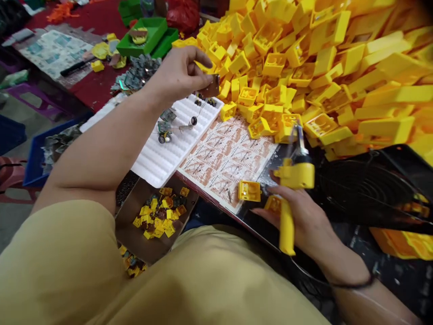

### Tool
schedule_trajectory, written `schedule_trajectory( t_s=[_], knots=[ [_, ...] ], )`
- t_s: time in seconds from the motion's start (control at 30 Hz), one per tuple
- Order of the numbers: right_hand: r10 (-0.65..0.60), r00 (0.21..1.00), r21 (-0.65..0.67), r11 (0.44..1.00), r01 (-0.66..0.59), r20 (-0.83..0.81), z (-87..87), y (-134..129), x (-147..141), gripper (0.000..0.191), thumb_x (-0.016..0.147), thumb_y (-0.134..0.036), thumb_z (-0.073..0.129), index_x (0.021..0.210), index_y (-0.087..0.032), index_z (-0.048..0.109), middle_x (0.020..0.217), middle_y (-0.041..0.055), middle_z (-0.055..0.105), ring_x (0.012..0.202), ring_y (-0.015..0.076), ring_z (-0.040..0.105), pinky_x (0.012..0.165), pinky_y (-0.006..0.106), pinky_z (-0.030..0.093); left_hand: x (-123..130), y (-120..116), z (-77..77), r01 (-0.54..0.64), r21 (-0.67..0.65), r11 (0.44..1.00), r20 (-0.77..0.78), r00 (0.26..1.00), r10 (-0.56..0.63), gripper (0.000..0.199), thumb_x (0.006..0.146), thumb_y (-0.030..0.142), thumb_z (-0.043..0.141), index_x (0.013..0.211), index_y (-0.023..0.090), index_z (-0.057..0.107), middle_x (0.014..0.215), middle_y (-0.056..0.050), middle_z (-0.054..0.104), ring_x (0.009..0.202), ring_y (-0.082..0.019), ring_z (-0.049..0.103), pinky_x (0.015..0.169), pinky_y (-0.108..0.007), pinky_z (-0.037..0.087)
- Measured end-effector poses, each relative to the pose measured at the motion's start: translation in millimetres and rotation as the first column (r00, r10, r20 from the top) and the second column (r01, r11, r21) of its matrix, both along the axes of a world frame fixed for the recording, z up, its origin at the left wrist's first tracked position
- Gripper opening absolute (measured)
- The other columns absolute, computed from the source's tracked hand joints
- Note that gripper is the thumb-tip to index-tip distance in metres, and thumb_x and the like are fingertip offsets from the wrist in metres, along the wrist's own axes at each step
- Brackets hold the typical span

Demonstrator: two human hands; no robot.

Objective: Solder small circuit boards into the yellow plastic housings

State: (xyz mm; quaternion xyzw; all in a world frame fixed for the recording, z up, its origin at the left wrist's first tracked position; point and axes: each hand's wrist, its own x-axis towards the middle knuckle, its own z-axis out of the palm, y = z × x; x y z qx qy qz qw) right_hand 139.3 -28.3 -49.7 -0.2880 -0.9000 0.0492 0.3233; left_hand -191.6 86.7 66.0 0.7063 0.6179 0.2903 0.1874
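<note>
In the head view, the left hand (179, 72) pinches one small, dark, flat piece (213, 86) between thumb and forefinger, the other fingers curled loosely. The piece stands above the far right corner of a white foam tray (152, 164), whose surface is moulded in parallel ridges. On the tray lie a few green circuit boards (168, 114), some overlapping, with thin wires and one black-rimmed disc (194, 120); two round metal parts (164, 137) sit close together nearer its front edge.

The right hand (304, 214) holds one glue gun (287, 214) of smooth yellow plastic, its metal nozzle (299, 137) pointing up. The thumb and fingertips of that hand are parted around an orange-yellow housing (272, 204); I cannot tell whether they press on it, and the handle hides part of the grip.

One open, box-shaped yellow housing (249, 191) lies at the near right corner of a glossy brown-and-white printed sheet (226, 158), by the near edge of the tabletop (358, 253). A heap of similar hollow plastic housings (270, 67), too many to count, fills the far side. A black fan (358, 180) with a round wire grille stands to the right.

Below the near edge, one cardboard box (130, 234) holds many small yellow pieces (158, 221). Beyond the foam tray are a pile of grey boards (137, 72) and two green plastic trays (149, 38), overlapping. One blue bin (34, 169) with crumpled-looking grey parts (59, 144) sits at the left.
</note>
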Motion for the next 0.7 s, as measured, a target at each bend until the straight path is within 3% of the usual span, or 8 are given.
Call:
schedule_trajectory(
  t_s=[0.13,0.27,0.37,0.43,0.47,0.53,0.63,0.7],
  knots=[
    [0.016,0.998,-0.049,0.999,-0.013,0.056,-4.3,7.6,-19.5,0.030,0.095,-0.035,0.058,0.118,-0.019,0.048,0.087,0.0035,0.064,0.077,0.0178,0.065,0.067,0.029,0.053,37.1,-4.0,-5.7,0.172,0.103,0.980,0.157,0.970,-0.187,0.031,0.089,0.027,0.056,0.113,0.009,0.063,0.095,-0.002,0.074,0.078,-0.009,0.065,0.080,-0.033,0.054],
    [-0.044,0.996,-0.065,0.997,0.050,0.083,-5.7,-1.1,-7.5,0.028,0.093,-0.032,0.061,0.116,-0.021,0.049,0.084,0.0015,0.063,0.072,0.0168,0.063,0.066,0.029,0.053,53.9,-38.7,-28.6,0.395,0.343,0.852,-0.233,0.915,-0.330,0.029,0.096,0.028,0.049,0.105,0.010,0.069,0.102,-0.004,0.071,0.095,-0.014,0.066,0.084,-0.032,0.054],
    [-0.070,0.993,-0.065,0.995,0.076,0.092,-4.8,-9.8,4.0,0.034,0.091,-0.036,0.066,0.117,-0.020,0.051,0.083,0.0020,0.065,0.071,0.0170,0.064,0.073,0.032,0.055,57.9,-78.7,-66.0,0.660,0.150,0.736,-0.459,0.706,-0.540,0.040,0.101,0.023,0.033,0.102,0.012,0.071,0.106,-0.012,0.074,0.094,-0.018,0.068,0.075,-0.033,0.058],
    [-0.055,0.995,-0.090,0.994,0.063,0.088,-3.1,-14.4,9.4,0.042,0.088,-0.041,0.069,0.119,-0.020,0.051,0.092,0.0051,0.068,0.079,0.0192,0.068,0.083,0.037,0.057,57.6,-105.7,-91.2,0.775,0.013,0.632,-0.442,0.571,-0.691,0.042,0.101,0.020,0.030,0.106,0.014,0.071,0.113,-0.010,0.074,0.108,-0.018,0.068,0.089,-0.032,0.059],
    [-0.053,0.996,-0.103,0.993,0.060,0.071,-1.4,-16.5,12.0,0.046,0.086,-0.042,0.071,0.120,-0.020,0.051,0.099,0.0071,0.070,0.086,0.0207,0.069,0.087,0.038,0.057,56.6,-117.7,-100.4,0.789,-0.012,0.615,-0.418,0.554,-0.720,0.038,0.100,0.018,0.033,0.110,0.014,0.070,0.118,-0.010,0.072,0.115,-0.018,0.066,0.095,-0.032,0.057],
    [-0.066,0.997,-0.117,0.991,0.069,0.026,4.5,-21.1,18.1,0.047,0.082,-0.036,0.076,0.120,-0.020,0.052,0.111,0.0089,0.070,0.097,0.0221,0.069,0.090,0.038,0.057,53.7,-136.1,-108.4,0.761,0.039,0.648,-0.337,0.620,-0.708,0.032,0.094,0.016,0.041,0.113,0.017,0.068,0.121,-0.008,0.071,0.120,-0.017,0.064,0.105,-0.034,0.052],
    [-0.140,0.990,-0.115,0.984,0.138,-0.011,16.0,-29.0,30.6,0.039,0.079,-0.017,0.077,0.113,-0.020,0.058,0.104,0.0065,0.073,0.089,0.0188,0.071,0.079,0.029,0.058,49.0,-145.1,-99.0,0.522,0.113,0.845,-0.193,0.846,-0.497,0.028,0.092,0.017,0.047,0.110,0.018,0.068,0.119,-0.009,0.072,0.114,-0.016,0.066,0.103,-0.032,0.052],
    [-0.174,0.985,-0.090,0.980,0.175,0.010,21.2,-33.2,39.6,0.031,0.080,-0.012,0.075,0.107,-0.020,0.062,0.087,0.0024,0.073,0.071,0.0147,0.070,0.065,0.025,0.054,45.6,-140.5,-89.1,0.347,0.042,0.937,-0.191,0.923,-0.333,0.026,0.094,0.022,0.047,0.106,0.018,0.069,0.113,-0.008,0.073,0.107,-0.016,0.068,0.095,-0.030,0.054]
  ],
)
